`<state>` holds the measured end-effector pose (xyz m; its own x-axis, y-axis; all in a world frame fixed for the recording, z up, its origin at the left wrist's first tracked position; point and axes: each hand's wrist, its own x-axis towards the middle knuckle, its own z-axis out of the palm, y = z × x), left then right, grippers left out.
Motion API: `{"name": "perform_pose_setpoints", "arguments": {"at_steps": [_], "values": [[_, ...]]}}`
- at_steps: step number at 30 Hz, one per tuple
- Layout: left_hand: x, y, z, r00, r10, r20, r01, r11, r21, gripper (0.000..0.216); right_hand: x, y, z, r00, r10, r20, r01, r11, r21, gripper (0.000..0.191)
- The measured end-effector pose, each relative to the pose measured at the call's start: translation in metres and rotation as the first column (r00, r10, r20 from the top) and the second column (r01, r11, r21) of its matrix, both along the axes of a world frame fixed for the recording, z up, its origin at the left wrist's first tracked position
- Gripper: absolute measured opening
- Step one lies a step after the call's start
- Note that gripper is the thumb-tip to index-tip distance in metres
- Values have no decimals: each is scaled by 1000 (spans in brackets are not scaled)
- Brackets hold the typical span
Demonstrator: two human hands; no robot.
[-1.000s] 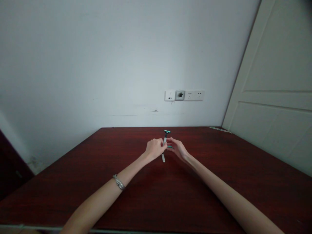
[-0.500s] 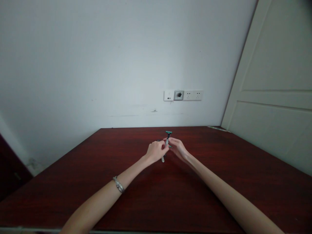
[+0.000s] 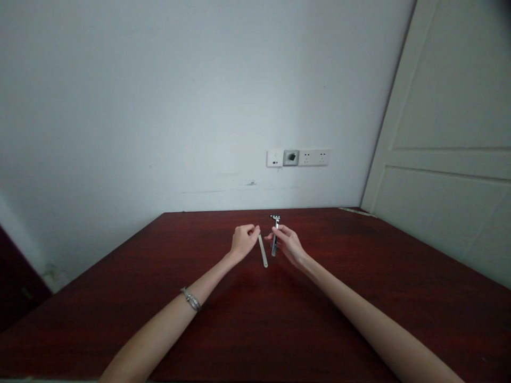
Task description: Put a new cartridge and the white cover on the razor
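My left hand [image 3: 242, 242] is closed, with its thumb and fingertips pinched at the upper end of a narrow light-grey strip [image 3: 262, 251]. The strip slants down to a rounded end with a small dark spot, and its top is hidden by the fingers. Just right of it, my right hand [image 3: 290, 243] grips a razor [image 3: 275, 234] by its silver and dark handle. The razor stands nearly upright, its head at the top, with pale marks on the dark head. A small gap separates the two hands, and the strip and razor are apart.
Both arms reach over a dark red-brown wooden table [image 3: 223, 330]. Behind it rises a white wall with a row of sockets [image 3: 298, 158]. A pale panelled door [image 3: 447, 202] stands along the right side. A thin strip [image 3: 356, 212] lies at the back right corner.
My hands have drawn apart, the left one moving left with the grey strip. The razor in my right hand has turned, so its head shows a different side.
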<state>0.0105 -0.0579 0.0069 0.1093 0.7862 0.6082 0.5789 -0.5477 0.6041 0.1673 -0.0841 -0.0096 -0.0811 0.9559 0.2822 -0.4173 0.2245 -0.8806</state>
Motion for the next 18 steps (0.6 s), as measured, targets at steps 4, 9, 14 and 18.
{"name": "perform_pose_setpoints", "arguments": {"at_steps": [4,9,14,18], "values": [[1,8,7,914,-87,397,186,958,-218,29,-7,-1,-5,998,51,-37,-52,998,-30,28],[7,18,25,629,-26,777,548,723,-420,27,-17,-1,-7,978,141,-153,-156,983,-93,30],[16,31,32,456,93,885,796,402,-452,45,-24,-3,-7,964,198,-177,-231,953,-196,34],[25,34,26,339,123,933,871,333,-361,55,-27,-6,-6,971,175,-162,-211,947,-242,34]]}}
